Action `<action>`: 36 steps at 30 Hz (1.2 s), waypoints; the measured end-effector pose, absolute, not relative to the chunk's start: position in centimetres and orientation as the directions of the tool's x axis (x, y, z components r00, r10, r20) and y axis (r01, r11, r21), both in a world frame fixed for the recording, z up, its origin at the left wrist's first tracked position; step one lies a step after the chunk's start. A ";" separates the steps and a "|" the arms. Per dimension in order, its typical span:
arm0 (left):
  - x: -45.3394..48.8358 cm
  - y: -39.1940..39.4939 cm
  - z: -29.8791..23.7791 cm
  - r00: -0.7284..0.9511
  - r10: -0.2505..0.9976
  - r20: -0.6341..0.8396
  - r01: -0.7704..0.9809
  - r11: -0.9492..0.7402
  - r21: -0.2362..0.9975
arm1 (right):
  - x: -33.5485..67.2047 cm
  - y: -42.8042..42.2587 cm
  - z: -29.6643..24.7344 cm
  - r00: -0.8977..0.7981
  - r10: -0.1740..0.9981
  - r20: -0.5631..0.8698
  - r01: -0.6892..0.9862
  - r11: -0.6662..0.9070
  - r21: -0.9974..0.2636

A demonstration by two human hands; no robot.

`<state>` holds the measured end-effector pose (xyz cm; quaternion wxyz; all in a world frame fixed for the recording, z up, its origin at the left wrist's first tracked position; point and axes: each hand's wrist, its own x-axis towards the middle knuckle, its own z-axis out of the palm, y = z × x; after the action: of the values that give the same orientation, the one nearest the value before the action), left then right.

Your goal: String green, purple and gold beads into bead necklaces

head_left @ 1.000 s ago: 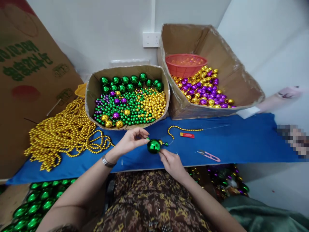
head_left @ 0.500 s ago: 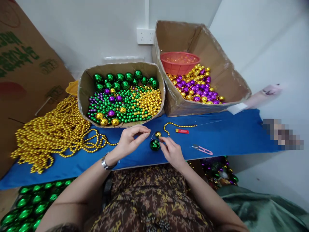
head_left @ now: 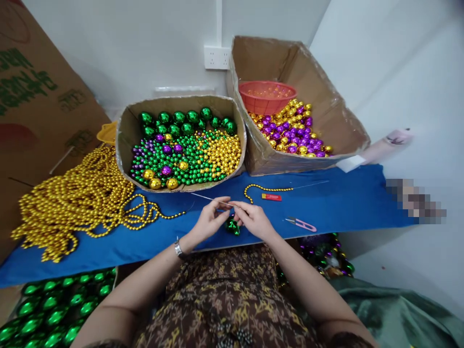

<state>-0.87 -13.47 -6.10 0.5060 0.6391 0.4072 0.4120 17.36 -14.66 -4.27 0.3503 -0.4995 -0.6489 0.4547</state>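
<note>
My left hand (head_left: 212, 217) and my right hand (head_left: 253, 220) are close together above the blue cloth, fingertips almost meeting. A thin, pale, stiff-looking thread (head_left: 206, 197) runs from the right fingertips across the curled left fingers and sticks out to the upper left. My right thumb and finger are pinched on it. The left fingers bend around it, though their exact grip is partly hidden. Just below the fingertips is a shiny green ball (head_left: 232, 227), partly covered by my right hand. Any smaller bead beside it is mostly hidden.
Behind are a cardboard box (head_left: 121, 145) of mixed beads and a taller box (head_left: 326, 96) with gold and purple beads and a red basket (head_left: 268, 101). Gold bead strands (head_left: 76, 198) heap at left. A lighter (head_left: 271, 197), pink-handled snips (head_left: 301, 224) and short gold strand (head_left: 264, 187) lie rightward.
My left hand has moved right and down to meet my right hand, and the pale thread now points to the upper left. The gold ball by the green one is no longer visible.
</note>
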 end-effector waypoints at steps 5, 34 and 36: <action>-1.2 -12.7 -5.3 0.284 0.959 -0.013 0.081 -0.010 0.997 | 17.2 -15.0 -4.7 -0.290 0.945 -0.154 0.129 -0.121 -0.984; -3.7 -7.4 -9.9 0.633 0.708 0.312 0.688 -0.700 0.193 | 23.3 -16.6 5.3 0.348 0.908 0.232 -0.162 0.302 -0.939; -4.0 -7.3 -10.0 0.625 0.709 0.327 0.688 -0.698 0.198 | 24.0 -16.3 5.9 0.410 0.878 0.246 -0.165 0.336 -0.927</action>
<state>-4.03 -7.27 -10.01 0.0267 0.9010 0.3877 0.1929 24.00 -16.30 5.86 0.7121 -0.4448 -0.4013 0.3661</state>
